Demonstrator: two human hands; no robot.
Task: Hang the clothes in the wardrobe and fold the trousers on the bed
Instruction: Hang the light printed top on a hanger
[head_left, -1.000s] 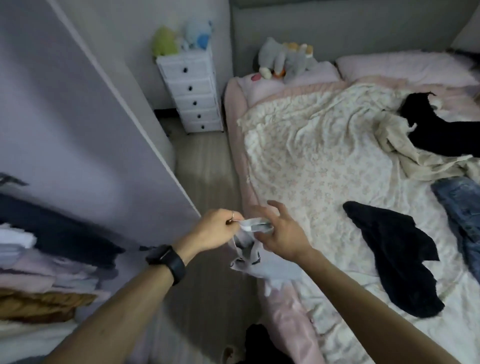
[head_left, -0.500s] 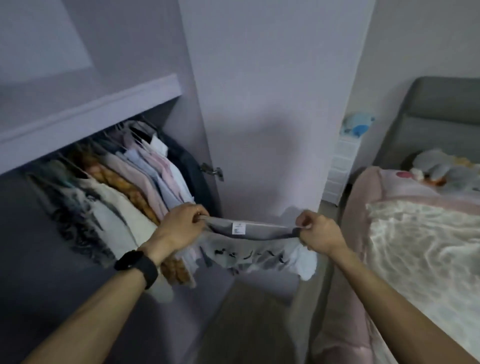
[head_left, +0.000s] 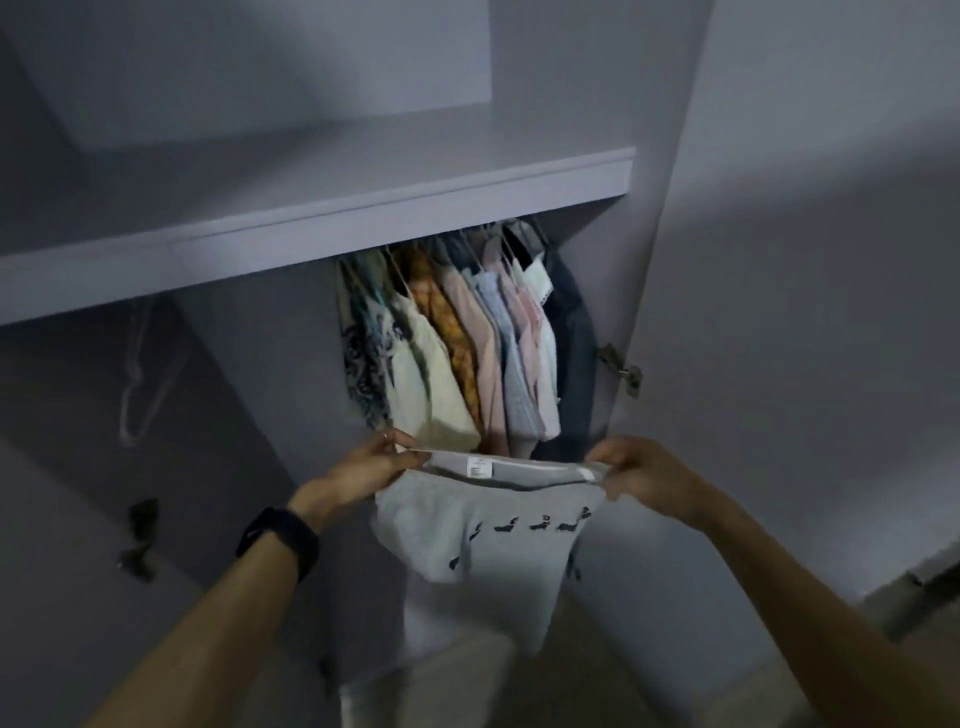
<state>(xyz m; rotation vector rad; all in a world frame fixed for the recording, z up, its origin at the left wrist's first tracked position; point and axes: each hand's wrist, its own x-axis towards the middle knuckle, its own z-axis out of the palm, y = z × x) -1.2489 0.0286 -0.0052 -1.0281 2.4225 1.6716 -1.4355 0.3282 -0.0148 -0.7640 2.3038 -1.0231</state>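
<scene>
I've got the grey top (head_left: 483, 540) pinched at both ends of its neckline, left hand (head_left: 374, 467) and right hand (head_left: 639, 473) each clenched on the fabric. It hangs slack between them, just below the row of hung clothes (head_left: 467, 353) at the right end of the wardrobe (head_left: 291, 374). It looks soft and light with no stiffness, and it sags, so the shoulders are the place to hold. A bare hanger (head_left: 140, 384) dangles toward the left end, under the shelf (head_left: 363, 218). It's dim in here, and the open door (head_left: 805, 260) is on my right.
</scene>
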